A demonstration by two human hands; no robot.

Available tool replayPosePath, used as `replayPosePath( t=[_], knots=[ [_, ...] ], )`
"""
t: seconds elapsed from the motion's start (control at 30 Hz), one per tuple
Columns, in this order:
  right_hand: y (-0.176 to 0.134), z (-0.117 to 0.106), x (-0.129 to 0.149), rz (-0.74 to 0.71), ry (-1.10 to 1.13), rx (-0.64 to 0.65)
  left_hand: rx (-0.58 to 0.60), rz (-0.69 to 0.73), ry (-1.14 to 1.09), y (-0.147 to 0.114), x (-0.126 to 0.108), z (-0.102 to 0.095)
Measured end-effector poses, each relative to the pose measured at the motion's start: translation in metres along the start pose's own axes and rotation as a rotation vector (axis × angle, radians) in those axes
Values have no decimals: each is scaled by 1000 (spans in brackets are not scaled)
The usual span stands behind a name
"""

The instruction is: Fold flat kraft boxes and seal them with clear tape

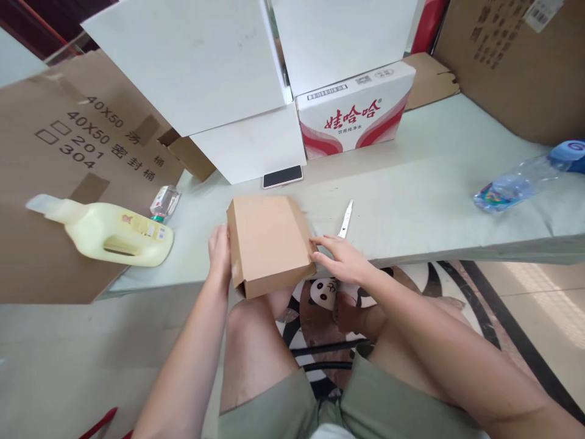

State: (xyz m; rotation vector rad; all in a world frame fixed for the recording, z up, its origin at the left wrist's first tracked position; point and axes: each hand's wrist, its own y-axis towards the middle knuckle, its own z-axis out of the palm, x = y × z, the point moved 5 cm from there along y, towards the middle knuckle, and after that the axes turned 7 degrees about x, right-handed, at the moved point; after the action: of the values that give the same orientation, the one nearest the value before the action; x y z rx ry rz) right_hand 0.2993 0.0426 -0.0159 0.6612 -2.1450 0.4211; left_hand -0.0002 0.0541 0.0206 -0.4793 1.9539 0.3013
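A closed brown cardboard box [272, 235] sits at the front edge of the table, its near end reaching slightly past the edge. Along its left side, my left hand [220, 251] grips it, with the fingers partly hidden by the box. My right hand [340, 259] holds the opposite side, thumb and fingertips against the right edge near the front corner. Just beyond my right hand lies a white utility knife [347, 219]. A dark-screened phone [282, 177] rests behind the box.
At the left are a pale yellow jug [121, 235], a small clear bottle [165, 202] and a large printed carton [55, 140]. White boxes [192, 67] and a red-and-white water carton [354, 116] stand behind. A plastic bottle [516, 183] lies on the right of the table [420, 183].
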Motion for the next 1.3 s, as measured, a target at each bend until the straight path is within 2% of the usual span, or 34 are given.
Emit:
replayPosePath(
  t=[0.07, 0.13, 0.2, 0.27, 0.4, 0.53, 0.63, 0.77, 0.87, 0.97, 1.13, 1.3],
  knots=[
    [0, 1, 0, 4, 98, 5, -22, -121, -199, -16, 15, -8],
    [0, 3, -1, 3, 180, 20, 14, -137, -355, -35, 24, -15],
    [-1, 4, -1, -24, 268, 1, 129, -164, -384, -54, 32, -19],
    [0, 3, -1, -79, 371, -47, 155, -195, -385, -72, 42, -26],
    [2, 3, 4, -161, 496, -37, 59, -191, -371, -92, 52, -34],
    [3, 10, 11, -165, 383, 38, -28, -239, -445, -99, 46, -29],
    [4, 16, 14, -190, 349, 77, 34, -277, -577, -103, 35, -24],
    [5, 14, 9, -154, 350, -29, 159, -232, -744, -108, 28, -28],
    [6, 10, 5, -95, 372, -99, 223, -224, -815, -113, 33, -29],
    [3, 5, 9, -104, 363, -127, 269, -265, -799, -117, 42, -25],
    [0, 0, 19, -153, 317, -157, 237, -285, -738, -115, 48, -18],
    [8, -4, 23, -105, 346, -236, 217, -296, -694, -106, 42, -14]
  ],
)
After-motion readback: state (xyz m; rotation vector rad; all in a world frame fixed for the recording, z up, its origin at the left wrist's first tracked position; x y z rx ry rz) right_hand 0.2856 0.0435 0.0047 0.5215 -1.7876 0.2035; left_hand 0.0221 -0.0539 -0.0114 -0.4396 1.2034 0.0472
